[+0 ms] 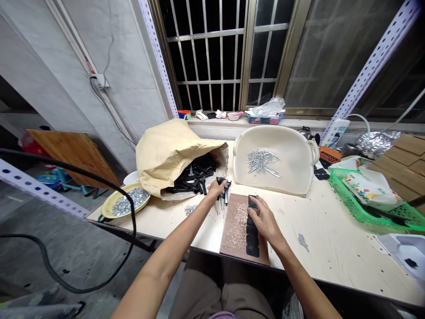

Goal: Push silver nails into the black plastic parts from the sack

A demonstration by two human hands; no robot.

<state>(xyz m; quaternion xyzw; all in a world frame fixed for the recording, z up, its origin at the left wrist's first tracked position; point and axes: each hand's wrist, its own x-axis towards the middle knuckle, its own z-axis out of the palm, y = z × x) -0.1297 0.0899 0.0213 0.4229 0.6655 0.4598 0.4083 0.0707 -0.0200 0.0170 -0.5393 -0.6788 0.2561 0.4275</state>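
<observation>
My left hand (215, 189) is closed at the mouth of a paper sack (166, 146), its fingers on black plastic pieces with thin metal rods (226, 195) pointing down. How many it grips is hard to make out. Black plastic parts (195, 173) fill the sack's opening. My right hand (265, 219) rests over a brown speckled board (234, 230), fingers stretched out and touching the upper end of a row of black rounded pieces (252, 246). Part of that row is hidden under the hand.
A cream tub (292, 173) behind the board holds loose metal pins (262, 161). Left of the sack, a yellow bowl (108, 208) contains small metal parts. Small metal bits (190, 209) lie nearby. At the right are a green basket (352, 204) and cardboard boxes (403, 155).
</observation>
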